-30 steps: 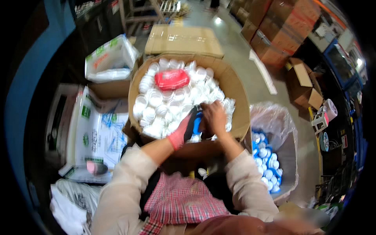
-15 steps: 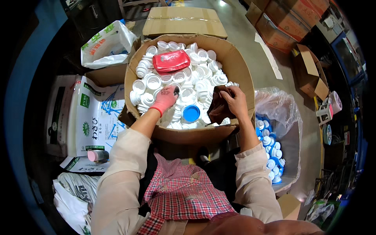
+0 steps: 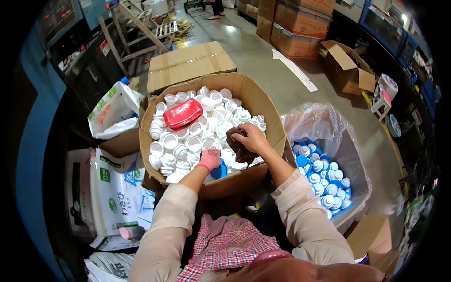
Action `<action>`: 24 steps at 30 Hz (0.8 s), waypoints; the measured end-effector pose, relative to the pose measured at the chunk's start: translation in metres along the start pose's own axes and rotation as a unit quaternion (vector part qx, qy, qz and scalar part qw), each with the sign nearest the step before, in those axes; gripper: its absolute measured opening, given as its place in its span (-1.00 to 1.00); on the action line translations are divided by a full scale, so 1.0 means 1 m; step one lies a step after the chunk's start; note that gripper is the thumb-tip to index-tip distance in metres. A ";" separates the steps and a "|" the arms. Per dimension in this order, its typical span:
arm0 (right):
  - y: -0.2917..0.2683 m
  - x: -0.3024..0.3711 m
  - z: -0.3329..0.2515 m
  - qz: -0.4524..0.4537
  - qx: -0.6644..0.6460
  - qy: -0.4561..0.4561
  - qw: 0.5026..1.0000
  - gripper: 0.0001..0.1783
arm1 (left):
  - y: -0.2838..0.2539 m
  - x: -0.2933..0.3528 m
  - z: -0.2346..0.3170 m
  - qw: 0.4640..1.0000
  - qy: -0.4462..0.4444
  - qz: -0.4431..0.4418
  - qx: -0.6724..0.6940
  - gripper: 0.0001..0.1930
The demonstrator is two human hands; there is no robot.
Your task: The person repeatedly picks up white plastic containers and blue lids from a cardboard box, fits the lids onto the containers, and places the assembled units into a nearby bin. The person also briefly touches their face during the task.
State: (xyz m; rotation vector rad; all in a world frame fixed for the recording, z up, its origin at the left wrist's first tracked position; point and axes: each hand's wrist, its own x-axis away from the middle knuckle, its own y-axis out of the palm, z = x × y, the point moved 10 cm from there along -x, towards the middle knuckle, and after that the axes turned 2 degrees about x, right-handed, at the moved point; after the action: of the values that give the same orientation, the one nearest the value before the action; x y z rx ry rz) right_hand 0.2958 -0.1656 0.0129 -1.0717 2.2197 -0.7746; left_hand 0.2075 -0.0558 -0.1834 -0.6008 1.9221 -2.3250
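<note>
My left hand (image 3: pixel 211 158), in a pink glove, is low at the front of a cardboard box full of white plastic caps (image 3: pixel 193 142). Its fingers close at the edge of a round blue cap (image 3: pixel 219 170), which looks tilted; the fingertips are partly hidden. My bare right hand (image 3: pixel 253 137) grips a crumpled dark brown cloth (image 3: pixel 241 150) over the box's right side. A red zip pouch (image 3: pixel 183 113) lies on the caps toward the back.
To the right, a plastic-lined bin holds blue-and-white caps (image 3: pixel 331 181). A closed carton (image 3: pixel 190 63) stands behind the cardboard box (image 3: pixel 270 101). At left are a white bag (image 3: pixel 115 110) and printed sacks (image 3: pixel 117 188). Stacked cartons (image 3: pixel 300 28) are farther back.
The view has swung up and right. My left hand has moved from among the white caps to the blue cap, which now looks tilted. My right hand still holds the cloth.
</note>
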 end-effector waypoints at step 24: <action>0.039 0.026 -0.115 0.171 -0.010 -0.178 0.969 -0.82 | -0.119 0.098 -0.023 0.724 0.099 0.325 0.601 -0.55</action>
State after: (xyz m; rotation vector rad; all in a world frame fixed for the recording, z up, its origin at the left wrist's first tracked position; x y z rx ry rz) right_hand 0.1841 -0.1373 0.0589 -0.7368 2.0250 -0.3755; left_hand 0.1326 -0.0377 -0.0477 0.4081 0.1709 -2.4406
